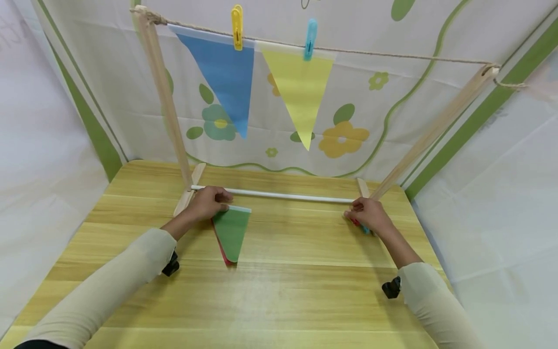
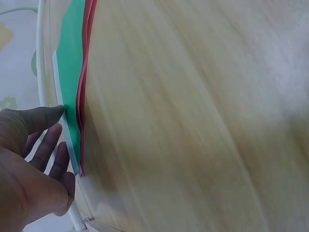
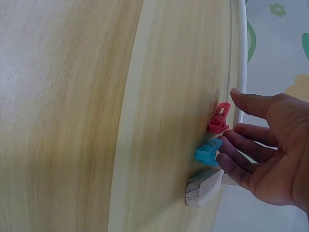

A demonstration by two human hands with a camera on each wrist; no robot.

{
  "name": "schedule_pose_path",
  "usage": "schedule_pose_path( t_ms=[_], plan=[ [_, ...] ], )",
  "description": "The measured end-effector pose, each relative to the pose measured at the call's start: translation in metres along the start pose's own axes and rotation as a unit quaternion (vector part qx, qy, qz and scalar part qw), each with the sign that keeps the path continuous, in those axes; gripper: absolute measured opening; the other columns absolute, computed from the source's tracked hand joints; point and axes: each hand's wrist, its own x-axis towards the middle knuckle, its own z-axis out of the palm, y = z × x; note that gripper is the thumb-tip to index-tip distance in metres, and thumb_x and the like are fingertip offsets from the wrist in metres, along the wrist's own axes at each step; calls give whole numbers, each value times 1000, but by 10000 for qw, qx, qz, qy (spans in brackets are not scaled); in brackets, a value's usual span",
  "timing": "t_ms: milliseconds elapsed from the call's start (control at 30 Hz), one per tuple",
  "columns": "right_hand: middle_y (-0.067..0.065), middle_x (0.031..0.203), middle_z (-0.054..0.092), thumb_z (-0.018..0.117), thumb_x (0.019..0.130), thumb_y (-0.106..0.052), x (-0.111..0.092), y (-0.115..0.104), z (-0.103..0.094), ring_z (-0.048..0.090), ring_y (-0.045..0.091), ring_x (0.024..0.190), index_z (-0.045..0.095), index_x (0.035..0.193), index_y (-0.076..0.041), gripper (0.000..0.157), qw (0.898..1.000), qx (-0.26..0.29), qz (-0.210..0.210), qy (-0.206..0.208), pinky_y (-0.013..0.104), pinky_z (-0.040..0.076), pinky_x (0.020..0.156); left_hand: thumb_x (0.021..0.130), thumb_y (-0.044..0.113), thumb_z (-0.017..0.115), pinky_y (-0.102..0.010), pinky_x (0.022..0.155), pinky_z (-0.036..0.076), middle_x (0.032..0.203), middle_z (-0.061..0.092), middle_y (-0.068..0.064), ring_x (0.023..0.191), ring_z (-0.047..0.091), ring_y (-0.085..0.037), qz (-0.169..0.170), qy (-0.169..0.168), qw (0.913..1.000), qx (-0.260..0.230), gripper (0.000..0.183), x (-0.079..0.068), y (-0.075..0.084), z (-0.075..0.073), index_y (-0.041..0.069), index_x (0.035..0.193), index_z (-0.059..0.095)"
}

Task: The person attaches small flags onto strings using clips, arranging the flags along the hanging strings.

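Observation:
My left hand (image 1: 208, 201) is at the white-edged top of a green pennant (image 1: 233, 230) on the table, its thumb tip right at that edge and its index finger apart from the thumb. Red pennant layers (image 2: 83, 92) show under the green one. Over on the right, my right hand (image 1: 369, 213) reaches down beside two small clothespins, partly hidden from above. In the right wrist view a red clothespin (image 3: 219, 118) lies by its fingertips, with a light blue clothespin (image 3: 208, 152) next to it; thumb and fingers are spread apart.
A wooden frame has a left post (image 1: 163, 92), a right post (image 1: 436, 131) and a white rod (image 1: 283, 196) low between them. From its twine (image 1: 392, 54) hang a blue pennant (image 1: 226, 72) under a yellow clothespin (image 1: 237, 28) and a yellow pennant (image 1: 301, 87) under a blue clothespin (image 1: 310, 39).

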Motion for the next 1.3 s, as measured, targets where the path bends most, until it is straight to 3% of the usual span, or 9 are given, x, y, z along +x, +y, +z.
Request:
schedule_pose_path(
  t_ms=[167, 300, 400, 733, 967, 1100, 1233, 1300],
  plan=[
    [33, 140, 73, 78, 109, -36, 1, 1, 0, 71, 50, 130, 64, 146, 12, 62, 9999, -126, 71, -16, 65, 61, 112, 106, 5, 79, -59, 112, 62, 134, 80, -21, 129, 73, -42, -2, 13, 9996, 289, 26, 1, -2, -1, 1, 131, 81],
    [33, 136, 75, 80, 108, -35, 2, 2, 2, 72, 50, 127, 66, 144, 12, 61, 9998, -173, 28, 26, 65, 62, 111, 105, 11, 82, -75, 129, 38, 127, 83, -18, 127, 74, -44, 69, 103, 9984, 560, 22, 3, -6, -2, 3, 125, 83],
    [33, 134, 76, 82, 106, -33, 3, 4, 3, 73, 50, 125, 68, 142, 12, 59, 9998, -172, 17, 65, 64, 62, 110, 104, 17, 84, -85, 125, 24, 120, 86, -15, 123, 74, -45, 132, 200, 9971, 729, 19, 5, -9, -1, 6, 119, 85],
    [31, 134, 76, 86, 104, -33, 5, 6, 6, 73, 48, 126, 70, 141, 9, 58, 9995, -276, 89, 129, 64, 62, 110, 101, 20, 89, -78, 112, 32, 103, 87, -10, 107, 76, -39, 284, 463, 9960, 716, 11, 5, -15, 2, 10, 104, 87],
    [30, 132, 76, 86, 104, -28, 7, 6, 5, 74, 47, 123, 70, 139, 11, 55, 9995, -246, 69, 208, 62, 63, 110, 101, 21, 88, -77, 115, 32, 98, 85, -8, 104, 76, -35, 280, 452, 9961, 701, 11, 6, -16, 0, 11, 99, 85],
    [28, 129, 78, 86, 104, -27, 6, 5, 5, 75, 45, 120, 72, 137, 9, 51, 9997, -138, 37, 197, 61, 63, 108, 102, 20, 88, -82, 124, 25, 97, 84, -8, 102, 76, -34, 295, 428, 9968, 609, 11, 7, -16, -1, 10, 98, 84],
    [27, 128, 79, 85, 105, -27, 7, 5, 5, 76, 43, 119, 73, 137, 8, 48, 9999, -54, -58, 140, 60, 64, 107, 101, 19, 88, -88, 132, 6, 95, 83, -8, 100, 75, -32, 252, 401, 9978, 454, 11, 7, -15, -3, 10, 97, 84],
    [26, 127, 80, 85, 105, -27, 7, 6, 4, 77, 42, 117, 73, 136, 7, 47, 9999, 3, -88, 124, 58, 65, 105, 101, 19, 88, -88, 131, 10, 95, 83, -8, 98, 75, -29, 258, 334, 9982, 420, 11, 7, -14, -5, 10, 97, 83]
  ],
)
